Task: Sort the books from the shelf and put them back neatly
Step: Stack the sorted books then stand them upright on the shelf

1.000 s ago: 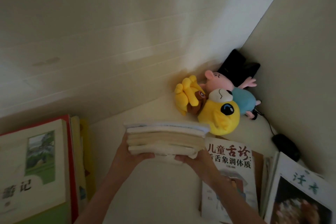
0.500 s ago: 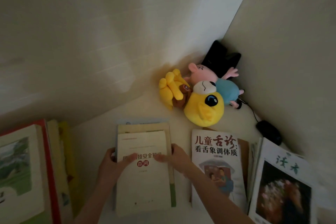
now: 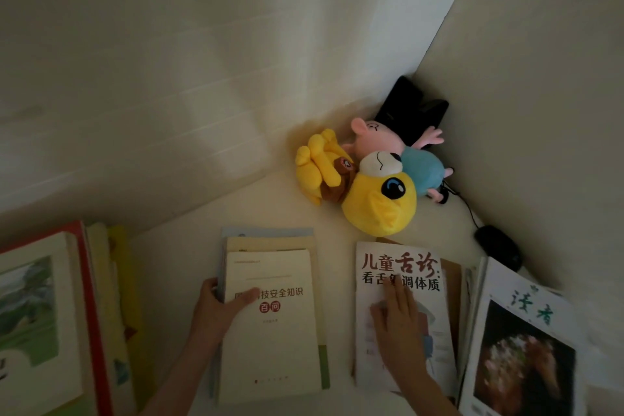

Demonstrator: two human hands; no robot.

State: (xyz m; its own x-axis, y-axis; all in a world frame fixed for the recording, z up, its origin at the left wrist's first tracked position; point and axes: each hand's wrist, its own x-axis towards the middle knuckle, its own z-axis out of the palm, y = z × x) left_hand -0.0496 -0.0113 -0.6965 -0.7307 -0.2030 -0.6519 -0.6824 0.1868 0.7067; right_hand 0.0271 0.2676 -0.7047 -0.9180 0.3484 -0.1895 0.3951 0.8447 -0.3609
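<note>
A stack of several books [image 3: 273, 341] lies flat on the pale shelf surface [image 3: 175, 260], topped by a white book with red and black print. My left hand [image 3: 219, 309] holds the stack's left edge, thumb lying on the top cover. To its right lies a white book with large red and black characters [image 3: 401, 267]; my right hand [image 3: 396, 317] rests flat on its cover with fingers straight. Further right is a magazine with green lettering [image 3: 520, 341]. At the far left sits a pile of large books [image 3: 47, 317] with a red-edged cover.
A yellow plush toy [image 3: 368, 186] and a pink plush pig [image 3: 391, 142] lie in the back corner against a black object [image 3: 410, 108]. A black mouse [image 3: 498, 246] with its cable sits by the right wall. Walls close in behind and to the right.
The stack was held on edge between both hands, then laid flat. My right hand has since left it and moved right onto the neighbouring book's cover.
</note>
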